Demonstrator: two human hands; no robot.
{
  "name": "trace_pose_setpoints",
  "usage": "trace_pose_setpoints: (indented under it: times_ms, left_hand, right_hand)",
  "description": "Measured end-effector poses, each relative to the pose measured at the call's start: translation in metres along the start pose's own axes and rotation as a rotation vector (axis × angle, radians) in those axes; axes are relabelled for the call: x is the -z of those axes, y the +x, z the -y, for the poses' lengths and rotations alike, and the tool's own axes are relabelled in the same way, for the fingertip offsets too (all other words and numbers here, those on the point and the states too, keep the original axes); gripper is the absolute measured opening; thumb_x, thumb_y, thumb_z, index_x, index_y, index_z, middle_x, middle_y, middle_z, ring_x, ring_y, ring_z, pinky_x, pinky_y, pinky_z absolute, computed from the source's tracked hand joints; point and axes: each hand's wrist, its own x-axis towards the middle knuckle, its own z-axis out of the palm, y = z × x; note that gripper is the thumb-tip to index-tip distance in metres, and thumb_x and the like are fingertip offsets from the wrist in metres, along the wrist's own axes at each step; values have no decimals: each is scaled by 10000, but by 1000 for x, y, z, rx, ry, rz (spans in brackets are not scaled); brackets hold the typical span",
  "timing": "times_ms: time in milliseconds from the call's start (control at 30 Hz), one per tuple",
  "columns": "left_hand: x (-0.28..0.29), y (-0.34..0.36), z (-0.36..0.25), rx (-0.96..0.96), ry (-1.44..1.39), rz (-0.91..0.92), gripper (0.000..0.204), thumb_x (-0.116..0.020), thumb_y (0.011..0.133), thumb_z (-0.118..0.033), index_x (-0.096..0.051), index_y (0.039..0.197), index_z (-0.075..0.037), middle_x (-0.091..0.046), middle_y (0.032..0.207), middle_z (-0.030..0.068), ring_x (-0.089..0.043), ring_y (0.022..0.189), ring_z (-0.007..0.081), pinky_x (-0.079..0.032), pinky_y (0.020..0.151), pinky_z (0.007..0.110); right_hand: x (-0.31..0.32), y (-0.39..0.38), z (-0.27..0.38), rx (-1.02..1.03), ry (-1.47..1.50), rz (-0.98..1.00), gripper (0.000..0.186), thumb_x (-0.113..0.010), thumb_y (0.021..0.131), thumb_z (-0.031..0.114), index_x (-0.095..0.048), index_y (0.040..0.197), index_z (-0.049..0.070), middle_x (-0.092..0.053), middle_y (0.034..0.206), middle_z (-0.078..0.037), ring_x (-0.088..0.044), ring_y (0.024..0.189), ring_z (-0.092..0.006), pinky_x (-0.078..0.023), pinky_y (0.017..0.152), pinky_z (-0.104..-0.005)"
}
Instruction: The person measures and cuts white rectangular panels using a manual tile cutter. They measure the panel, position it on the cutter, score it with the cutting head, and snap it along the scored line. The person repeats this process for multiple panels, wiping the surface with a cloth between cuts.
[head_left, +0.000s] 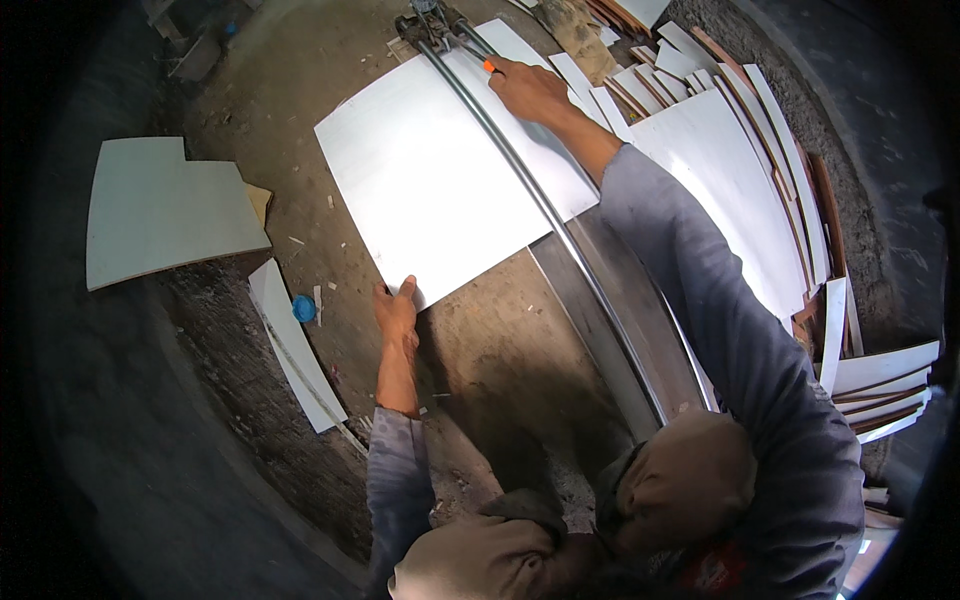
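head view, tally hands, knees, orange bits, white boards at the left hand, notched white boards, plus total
Hands: 2, left hand, right hand
Knees: 2
Orange bit: 1
White board at left hand: 1
Notched white board: 1
Total: 7

Glare bleaches the white panel; a soft shadow crosses the floor; fisheye edges bend, blackening

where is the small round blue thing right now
In the head view, the small round blue thing is left of the person's left hand, by the right edge of the narrow white strip, near its upper end.
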Motion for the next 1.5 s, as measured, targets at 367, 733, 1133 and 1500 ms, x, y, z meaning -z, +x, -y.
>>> trace_pose_setpoints:
  times_ms: [367,733,1133,1500]
  left_hand:
    - [2,2,4,-15,24,11,733,-714,968,-251,-380,1517,103,-494,1492,318,-515,1373,429,-407,1147,496]
    - [3,10,6,-19,-8,94,738,-713,981,-238,-360,1528,110,-461,1538,301,-477,1419,419,-369,1190,520]
    - [1,-2,4,21,-26,70,788,-693,999,-259,-285,1590,66,-368,1605,307,-389,1486,436,-309,1241,548]
    - [3,-3,-3,7,25,70,804,-701,995,-252,-273,1592,74,-347,1619,304,-379,1497,424,-298,1246,551]
  right_hand:
    - [31,-194,-62,-59,-1,97,557,-415,1007,284,-501,1541,151,-726,920,-212,-696,845,-400,-524,827,-519]
    - [59,-376,-109,-88,7,97,538,-516,1028,241,-475,1559,168,-681,874,-208,-676,760,-336,-535,751,-488]
    - [56,-399,-124,-78,-15,104,586,-532,1014,222,-423,1589,241,-737,1094,-207,-713,913,-375,-547,841,-507]
    - [57,-406,-124,-83,32,101,578,-526,1024,227,-415,1590,208,-722,1097,-238,-711,951,-402,-555,882,-509]
